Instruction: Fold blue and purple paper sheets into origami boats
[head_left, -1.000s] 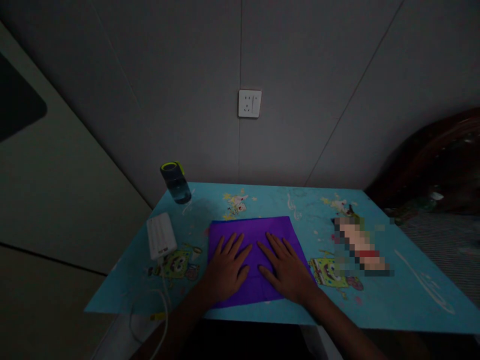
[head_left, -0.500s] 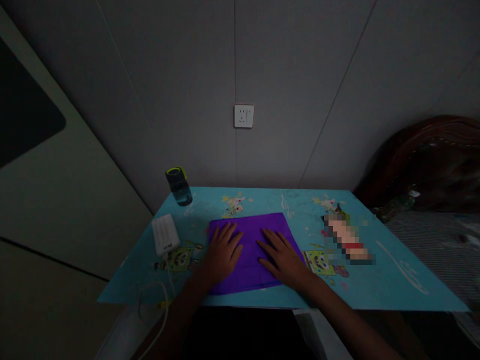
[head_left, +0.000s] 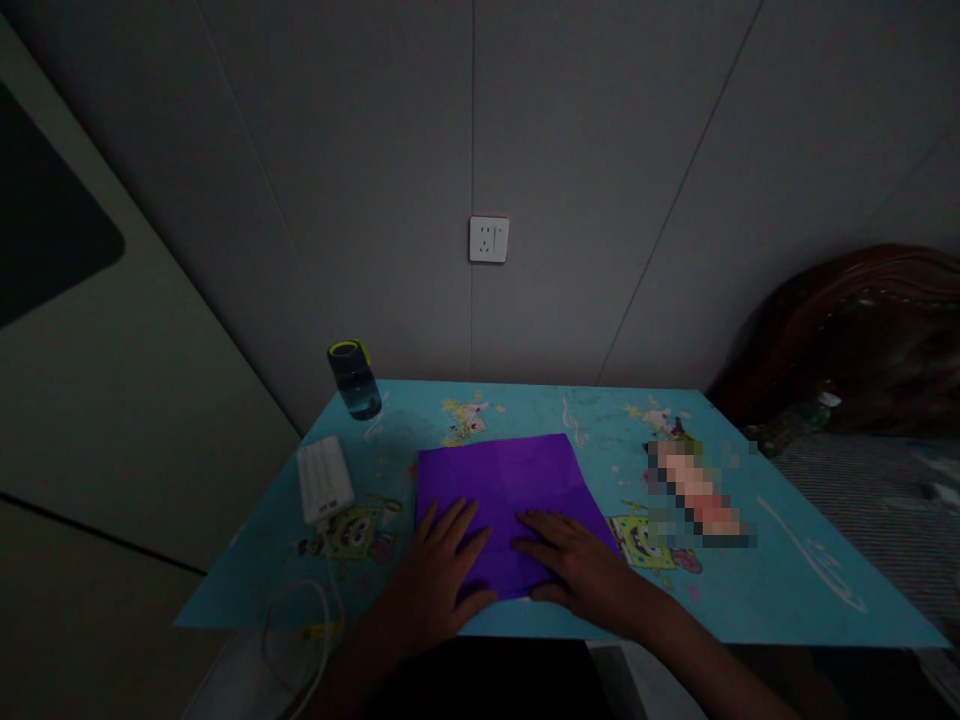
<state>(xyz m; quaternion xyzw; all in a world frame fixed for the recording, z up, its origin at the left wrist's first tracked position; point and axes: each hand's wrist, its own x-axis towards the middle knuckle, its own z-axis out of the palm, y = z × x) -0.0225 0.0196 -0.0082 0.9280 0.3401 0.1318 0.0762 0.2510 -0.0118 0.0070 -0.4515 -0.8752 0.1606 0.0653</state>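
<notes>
A purple sheet point(head_left: 499, 470), which looks like folded paper or thin cloth, lies flat on the blue table point(head_left: 750, 590) in front of me. My left hand point(head_left: 442, 570) rests palm down on its lower left part, fingers stretched out and apart. On the lower right part lies my right hand point(head_left: 577, 565), also flat, with the fingers pointing left. Neither hand grips anything. The palms hide the sheet's near corners.
A dark water bottle point(head_left: 356, 380) stands at the back left. Nearer is a white power bank point(head_left: 324, 480) with a white cable point(head_left: 335, 570) running off the front edge. A blurred-out long item point(head_left: 697, 495) lies at right. Behind the table is a wall with a socket point(head_left: 489, 240).
Both hands have slid toward me over the purple sheet, from its middle to its near part. The sheet stays in about the same place, and the view has tilted slightly.
</notes>
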